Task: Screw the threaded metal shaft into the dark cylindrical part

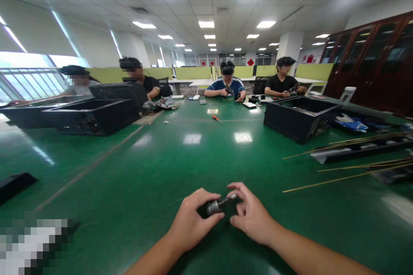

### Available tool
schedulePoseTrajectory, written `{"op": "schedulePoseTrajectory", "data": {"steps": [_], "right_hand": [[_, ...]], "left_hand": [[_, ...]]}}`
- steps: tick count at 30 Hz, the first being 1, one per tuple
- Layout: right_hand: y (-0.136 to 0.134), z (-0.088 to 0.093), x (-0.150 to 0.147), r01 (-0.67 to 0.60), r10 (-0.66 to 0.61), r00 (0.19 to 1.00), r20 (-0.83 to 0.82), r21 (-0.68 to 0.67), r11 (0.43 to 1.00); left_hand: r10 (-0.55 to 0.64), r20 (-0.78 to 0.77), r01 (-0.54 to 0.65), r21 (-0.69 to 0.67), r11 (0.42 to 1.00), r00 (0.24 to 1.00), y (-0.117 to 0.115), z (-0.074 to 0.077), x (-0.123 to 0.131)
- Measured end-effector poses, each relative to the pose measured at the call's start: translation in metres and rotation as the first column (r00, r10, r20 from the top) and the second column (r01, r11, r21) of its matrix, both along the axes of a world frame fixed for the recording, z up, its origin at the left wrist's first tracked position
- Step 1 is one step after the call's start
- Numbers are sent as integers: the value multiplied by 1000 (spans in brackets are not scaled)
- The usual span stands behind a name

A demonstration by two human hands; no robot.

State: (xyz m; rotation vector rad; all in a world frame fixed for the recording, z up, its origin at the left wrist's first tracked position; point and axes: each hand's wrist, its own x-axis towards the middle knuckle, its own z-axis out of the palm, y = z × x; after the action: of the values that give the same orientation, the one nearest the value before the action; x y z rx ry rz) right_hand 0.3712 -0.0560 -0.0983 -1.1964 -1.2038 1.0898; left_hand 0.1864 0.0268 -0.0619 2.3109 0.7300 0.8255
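Near the front edge of the green table, my left hand holds a dark metal cylindrical part between thumb and fingers. A thin shaft with a lighter tip sticks out of the part to the right and slightly up. Around that tip is my right hand, its index finger curved above it and its thumb apart below. Whether the right fingers touch the tip is hard to tell. Both hands are held just above the tabletop.
An orange screwdriver lies mid-table. Dark metal cases stand at the left and right. Thin yellow rods reach in from the right. A black object is at far left. Several people sit across the table.
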Motion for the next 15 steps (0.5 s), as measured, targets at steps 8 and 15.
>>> {"op": "schedulePoseTrajectory", "data": {"steps": [8, 15], "right_hand": [[0, 0, -1, -20, 20, 1000, -10, -23, 1000], [-2, 7, -2, -55, 55, 998, -9, -17, 998]], "left_hand": [[-130, 106, 128, 22, 992, 986, 9, -2, 0], [-187, 72, 187, 14, 982, 980, -2, -5, 3]]}}
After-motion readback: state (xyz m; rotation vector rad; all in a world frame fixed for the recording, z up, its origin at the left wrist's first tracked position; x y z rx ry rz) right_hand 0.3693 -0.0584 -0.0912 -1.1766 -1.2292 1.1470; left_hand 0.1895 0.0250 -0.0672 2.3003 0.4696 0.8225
